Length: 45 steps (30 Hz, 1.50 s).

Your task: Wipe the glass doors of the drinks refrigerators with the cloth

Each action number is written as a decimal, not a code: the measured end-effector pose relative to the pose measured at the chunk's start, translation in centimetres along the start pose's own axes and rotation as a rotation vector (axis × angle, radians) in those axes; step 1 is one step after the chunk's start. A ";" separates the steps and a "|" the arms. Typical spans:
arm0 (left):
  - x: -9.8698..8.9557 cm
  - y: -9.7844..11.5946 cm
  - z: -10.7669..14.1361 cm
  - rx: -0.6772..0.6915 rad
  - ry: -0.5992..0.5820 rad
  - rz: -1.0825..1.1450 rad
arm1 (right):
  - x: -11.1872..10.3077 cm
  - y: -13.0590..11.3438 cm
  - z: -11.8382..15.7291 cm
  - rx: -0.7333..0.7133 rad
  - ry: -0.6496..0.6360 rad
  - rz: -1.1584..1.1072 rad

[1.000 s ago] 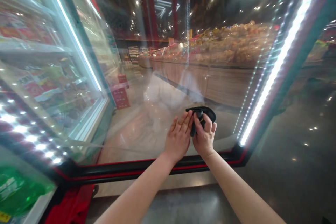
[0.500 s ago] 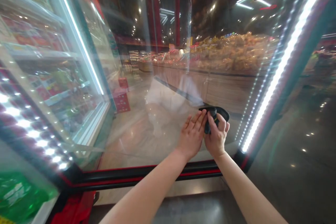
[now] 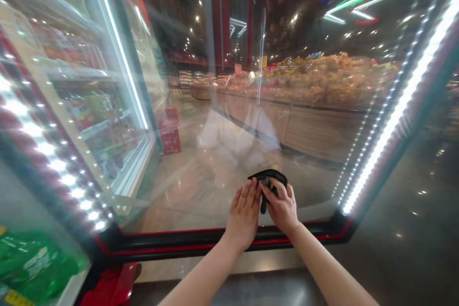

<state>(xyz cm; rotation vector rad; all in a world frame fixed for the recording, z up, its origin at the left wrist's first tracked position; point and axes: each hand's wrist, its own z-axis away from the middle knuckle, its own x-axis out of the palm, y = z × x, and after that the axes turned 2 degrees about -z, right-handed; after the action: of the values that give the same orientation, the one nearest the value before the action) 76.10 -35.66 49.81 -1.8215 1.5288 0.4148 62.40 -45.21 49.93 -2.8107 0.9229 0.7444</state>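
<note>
A black handled tool (image 3: 276, 175) with a broad curved head lies against the clear pane (image 3: 201, 201), just above the black lower frame. Wrapped round its grip is my right hand (image 3: 284, 205), thumb and fingers bent. My left hand (image 3: 245, 210) rests beside it with its fingers stretched out and close together, the fingertips touching the left end of the tool. Whether the left palm touches the pane cannot be made out. A reflection of a person in a white top shows faintly in the pane.
A black and red frame (image 3: 172, 243) runs below the pane, with bright light strips (image 3: 405, 100) at both sides. Shelves of goods (image 3: 86, 105) stand at the left. Green packages (image 3: 39, 263) and a red item (image 3: 111, 284) are at the lower left. Beyond is a long heaped counter (image 3: 315, 129).
Both hands and the black tool have moved down and to the left, towards the lower frame. The view has shifted slightly.
</note>
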 end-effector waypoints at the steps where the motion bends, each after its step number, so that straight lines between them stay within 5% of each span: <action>1: -0.5 -0.5 -1.2 0.008 0.016 -0.001 | -0.1 -0.1 -0.9 0.043 0.034 -0.010; 5: -3.0 -4.6 -3.5 -0.035 0.087 -0.015 | 1.2 -4.0 -5.3 0.174 0.150 -0.005; 9: -3.1 -7.7 1.0 -0.146 0.094 -0.036 | 3.5 -9.1 -5.6 0.091 0.134 0.042; 14: -1.3 -5.3 5.7 -0.190 -0.002 -0.035 | 3.2 -8.3 -2.2 -0.116 -0.002 0.038; 18: -2.2 -4.8 2.8 -0.152 0.010 -0.008 | 1.7 -6.6 -3.9 -0.083 0.021 -0.023; 22: -3.6 -8.0 1.2 -0.220 0.074 -0.013 | 2.4 -9.6 -7.5 0.002 0.083 -0.038; 25: -3.1 -9.3 4.4 -0.293 0.071 -0.041 | 3.8 -12.5 -7.1 -0.049 0.047 -0.034; 29: -1.4 -7.1 9.3 -0.340 0.002 -0.030 | 4.2 -12.5 -3.3 -0.228 -0.118 -0.024; 33: -1.8 -5.7 7.8 -0.275 -0.034 0.049 | 2.7 -10.3 -3.3 -0.177 -0.114 -0.009; 38: -4.2 -10.2 3.9 -0.334 0.091 -0.016 | 2.5 -13.2 -9.3 -0.077 -0.042 -0.035; 41: -4.4 -12.4 6.0 -0.402 0.130 -0.060 | 3.6 -16.6 -10.4 -0.118 -0.060 -0.041; 45: -3.0 -11.1 10.3 -0.430 0.107 -0.018 | 4.5 -17.7 -7.6 -0.254 -0.128 -0.038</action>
<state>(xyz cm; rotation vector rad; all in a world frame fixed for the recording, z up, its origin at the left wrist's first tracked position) 87.92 -25.85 48.06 -2.2136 1.5820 0.6900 79.01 -34.98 53.29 -2.9384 0.8031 1.0932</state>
